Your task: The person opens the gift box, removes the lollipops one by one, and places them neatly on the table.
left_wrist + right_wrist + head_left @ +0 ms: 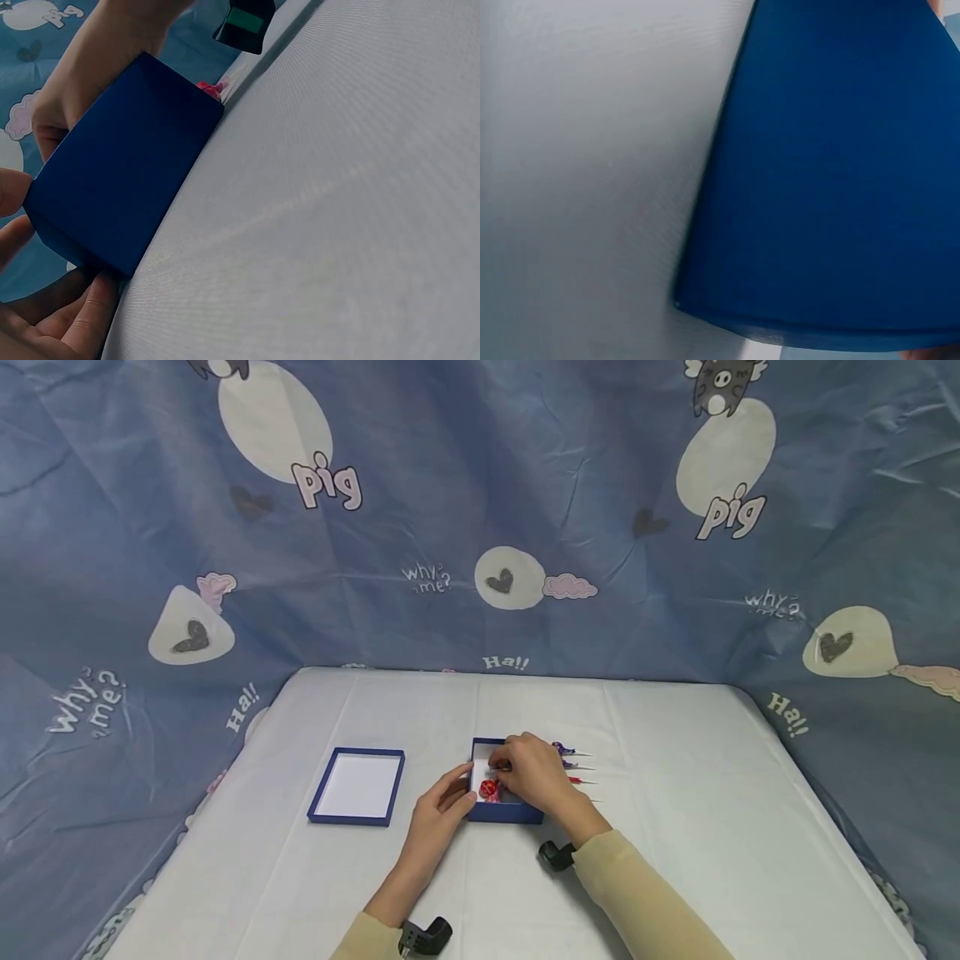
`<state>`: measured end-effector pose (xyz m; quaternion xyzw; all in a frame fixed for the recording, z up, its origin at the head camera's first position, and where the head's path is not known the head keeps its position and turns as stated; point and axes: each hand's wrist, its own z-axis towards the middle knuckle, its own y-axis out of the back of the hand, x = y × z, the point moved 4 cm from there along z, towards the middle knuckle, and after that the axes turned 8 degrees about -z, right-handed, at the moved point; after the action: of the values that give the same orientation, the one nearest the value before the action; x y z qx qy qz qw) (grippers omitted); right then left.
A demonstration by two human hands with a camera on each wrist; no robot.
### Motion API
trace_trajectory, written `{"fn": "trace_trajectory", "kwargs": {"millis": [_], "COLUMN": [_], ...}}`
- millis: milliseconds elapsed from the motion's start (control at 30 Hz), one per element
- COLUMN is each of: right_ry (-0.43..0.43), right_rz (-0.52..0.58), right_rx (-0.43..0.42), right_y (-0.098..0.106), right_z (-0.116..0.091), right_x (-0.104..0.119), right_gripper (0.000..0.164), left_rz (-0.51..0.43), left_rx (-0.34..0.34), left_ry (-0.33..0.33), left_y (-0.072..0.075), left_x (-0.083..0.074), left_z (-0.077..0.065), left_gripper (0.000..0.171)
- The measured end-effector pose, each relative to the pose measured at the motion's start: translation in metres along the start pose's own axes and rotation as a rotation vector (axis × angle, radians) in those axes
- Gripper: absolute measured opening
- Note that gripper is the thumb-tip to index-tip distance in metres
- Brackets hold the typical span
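A blue box [504, 812] with a white inside stands open on the white table. My left hand [437, 814] holds it by the front left corner, thumb near the corner and fingers along the left wall. In the left wrist view, fingertips [94, 315] press low on the box's side. My right hand [534, 770] reaches in over the right wall with bent fingers, thumb and forefinger close together inside. Just below them lies a red-wrapped lollipop [488, 789] in the box. I cannot tell whether the right fingers pinch anything. In the right wrist view, the box wall [832, 180] hides that hand.
A blue-rimmed lid [356, 785] with a white inside lies left of the box. Several lollipops lie in a column to the right, including a purple one [562, 748] and a red one [576, 780], sticks pointing right. A blue printed curtain [420, 510] hangs behind the table.
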<state>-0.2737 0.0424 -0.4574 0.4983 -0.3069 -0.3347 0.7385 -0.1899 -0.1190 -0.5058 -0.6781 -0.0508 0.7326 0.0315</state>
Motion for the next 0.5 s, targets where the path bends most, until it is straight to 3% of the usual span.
{"fn": "trace_trajectory", "kwargs": {"millis": [500], "right_ry": [0.008], "right_rz": [-0.051], "right_rx": [-0.011], "right_y": [-0.0019], "right_z": [0.0013], "right_x": [0.0023], "right_gripper": [0.011], "left_rz": [0.027], "left_rx": [-0.005], "left_ry": [0.035], "left_y": [0.0002], "left_x": [-0.0043], "left_z": [-0.0007], "left_gripper": [0.048]}}
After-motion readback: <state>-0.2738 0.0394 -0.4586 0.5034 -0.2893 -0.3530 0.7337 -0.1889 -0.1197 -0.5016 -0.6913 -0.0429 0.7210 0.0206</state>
